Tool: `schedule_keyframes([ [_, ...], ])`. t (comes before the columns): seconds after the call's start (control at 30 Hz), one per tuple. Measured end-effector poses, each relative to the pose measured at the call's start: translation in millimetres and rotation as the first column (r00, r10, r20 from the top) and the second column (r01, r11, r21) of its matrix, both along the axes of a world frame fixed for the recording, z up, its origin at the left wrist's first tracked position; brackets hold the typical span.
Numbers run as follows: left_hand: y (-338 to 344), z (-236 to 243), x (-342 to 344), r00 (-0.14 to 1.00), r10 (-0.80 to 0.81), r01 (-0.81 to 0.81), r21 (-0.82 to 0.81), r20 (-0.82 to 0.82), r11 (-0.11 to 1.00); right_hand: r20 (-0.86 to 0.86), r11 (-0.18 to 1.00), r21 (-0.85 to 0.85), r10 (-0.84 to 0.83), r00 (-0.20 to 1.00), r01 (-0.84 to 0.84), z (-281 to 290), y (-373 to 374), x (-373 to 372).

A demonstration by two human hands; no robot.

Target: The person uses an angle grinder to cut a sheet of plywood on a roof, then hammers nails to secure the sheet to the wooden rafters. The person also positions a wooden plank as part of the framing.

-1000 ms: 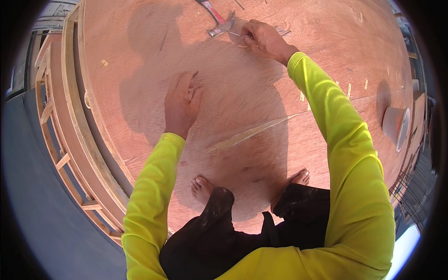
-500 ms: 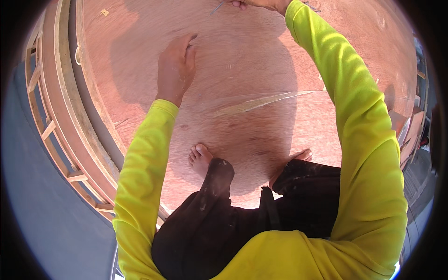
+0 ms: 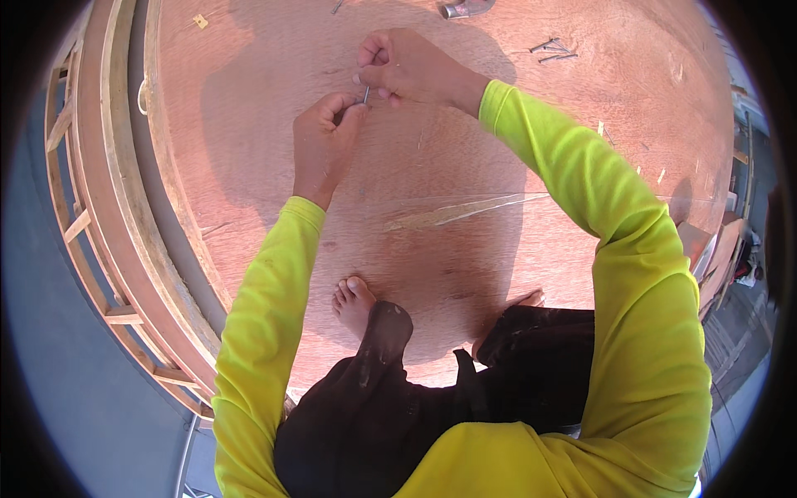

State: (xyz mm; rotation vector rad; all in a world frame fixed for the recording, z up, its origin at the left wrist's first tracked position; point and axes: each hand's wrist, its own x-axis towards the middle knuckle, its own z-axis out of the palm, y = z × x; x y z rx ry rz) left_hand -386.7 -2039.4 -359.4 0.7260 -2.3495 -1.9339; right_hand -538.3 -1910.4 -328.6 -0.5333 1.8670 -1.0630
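Grip narrow: the bare left hand point(image 3: 325, 143) pinches the near end of a thin grey metal nail point(image 3: 367, 95), its long axis fore-and-aft, over reddish plywood point(image 3: 448, 162). The bare right hand point(image 3: 419, 70) meets the far end, hold unclear.

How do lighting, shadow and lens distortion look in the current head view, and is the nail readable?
Head view: broad shadow around the left hand and right hand, sunlit plywood at right; head view: wooden beam bows, corners go black; head view: nail is thin but discernible, its ends unclear near the fingers.
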Motion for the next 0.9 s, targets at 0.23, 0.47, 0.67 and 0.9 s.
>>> schedule_keyframes([
  [0.23,13.7,11.4,15.3,1.000,-0.016,0.013,-0.130,-0.017,0.991,-0.901,0.908,0.400,0.364,0.237,0.128,-23.6,48.9,-109.5],
  [0.47,42.0,16.5,51.8,0.993,-0.120,0.118,-0.101,-0.012,0.988,-0.496,0.914,0.297,0.396,0.773,-0.278,-40.2,87.5,-87.1],
  [0.67,90.2,27.9,71.3,0.923,-0.371,0.366,-0.064,-0.106,0.928,-0.776,0.731,0.617,0.627,-0.069,-0.291,-7.6,114.7,-28.4],
  [0.9,126.0,48.6,89.3,0.850,-0.486,0.458,-0.169,-0.203,0.872,-0.798,0.655,0.483,0.603,0.017,-0.581,30.1,144.5,5.1],
])
